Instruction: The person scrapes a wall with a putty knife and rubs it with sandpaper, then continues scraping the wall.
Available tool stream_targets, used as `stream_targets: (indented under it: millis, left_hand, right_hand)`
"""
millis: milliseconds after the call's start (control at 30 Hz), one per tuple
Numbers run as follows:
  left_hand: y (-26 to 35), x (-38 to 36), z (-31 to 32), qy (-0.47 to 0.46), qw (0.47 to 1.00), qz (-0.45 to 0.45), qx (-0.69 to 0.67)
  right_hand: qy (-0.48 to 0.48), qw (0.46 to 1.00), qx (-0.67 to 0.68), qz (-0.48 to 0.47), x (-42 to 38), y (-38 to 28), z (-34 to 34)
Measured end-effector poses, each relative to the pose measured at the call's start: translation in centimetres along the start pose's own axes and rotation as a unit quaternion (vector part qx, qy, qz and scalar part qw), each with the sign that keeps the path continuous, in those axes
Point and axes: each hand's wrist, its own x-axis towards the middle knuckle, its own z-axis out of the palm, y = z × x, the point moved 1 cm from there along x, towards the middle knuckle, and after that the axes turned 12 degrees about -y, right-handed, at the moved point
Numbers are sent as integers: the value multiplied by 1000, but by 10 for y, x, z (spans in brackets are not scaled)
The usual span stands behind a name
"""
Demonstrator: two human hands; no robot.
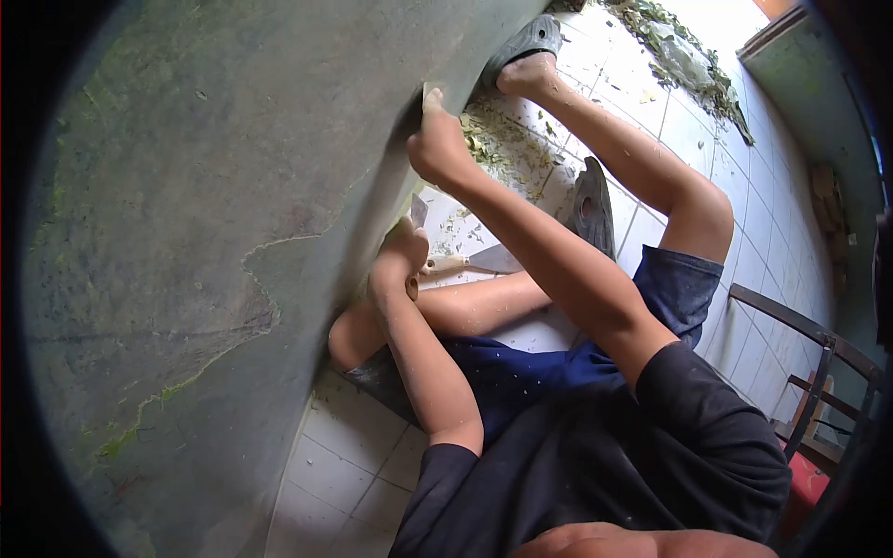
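My left hand (402,249) is closed around a putty knife, low beside the wall. The knife's metal blade (419,211) sticks out above my fingers, and its handle end shows below them. My right hand (439,149) is raised against the grey-green wall (214,177), fingers closed on a thin, flat thing that they mostly hide. A second putty knife (451,263) with a pale handle and wide blade lies on the floor beside my bent leg. Near the wall, the painted surface has a ragged edge where a layer has come away.
Pale flakes and scrapings (512,153) litter the white tiled floor (339,465). My feet wear grey clogs (593,206). Leaves and a clear plastic bag (684,56) lie at the far end. A dark metal frame (781,321) and something red stand at my right.
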Motion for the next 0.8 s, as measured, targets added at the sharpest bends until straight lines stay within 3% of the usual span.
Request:
stream_targets:
  millis: [33, 67, 133, 200, 233, 267, 333, 367, 400, 467, 500, 533, 567, 600, 667, 733, 800]
  left_hand:
    - [-8, 5, 1, -3, 999, 41, -19]
    - [-11, 6, 3, -9, 996, 82, -41]
    - [-16, 14, 7, -26, 996, 67, -56]
    - [-21, 24, 5, 31, 996, 63, 56]
    - [8, -3, -3, 19, 999, -2, 35]
    - [7, -3, -6, 24, 999, 0, 38]
    - [-2, 2, 2, 5, 999, 40, -34]
    - [-22, 21, 8, 32, 994, 101, -19]
    - [-19, 23, 3, 15, 996, 90, 26]
    - [40, -28, -11, 8, 999, -29, -38]
    - [12, -4, -3, 71, 995, 53, 48]
    - [-15, 23, 6, 130, 973, 133, 132]
    - [-16, 24, 9, 66, 987, 139, 36]
    - [-2, 13, 8, 62, 988, 136, 32]
    - [42, -26, -7, -10, 1000, 2, -13]
    - [37, -22, -10, -17, 1000, -3, -21]
    - [6, 1, 2, 1, 998, 61, -24]
  right_hand:
    - [27, 999, 16, 4, -7, -2, 9]
    - [127, 974, -105, -158, -15, 0, 25]
    - [112, 965, -139, -193, -28, 3, 29]
    - [-11, 999, 45, 27, -13, -11, -9]
    - [-34, 995, 81, 42, -3, -7, -17]
    - [-31, 995, 82, 38, -5, -5, -8]
    - [67, 985, -57, -147, -28, -10, 14]
    - [92, 980, -70, -164, -24, -4, 15]
    - [41, 997, -16, -61, -11, 1, 4]
    - [-15, 995, 82, 47, 12, 16, -16]
    - [39, 999, 12, 4, 6, 13, -8]
    - [53, 991, -60, -105, -8, 8, -1]
    - [75, 988, -62, -123, -15, 7, 6]
    - [94, 984, -64, -140, -19, 8, 12]
    - [50, 998, 30, 13, 5, 12, -11]
    - [13, 997, 66, 33, 12, 12, -15]
    - [130, 963, -105, -212, -13, 9, 15]
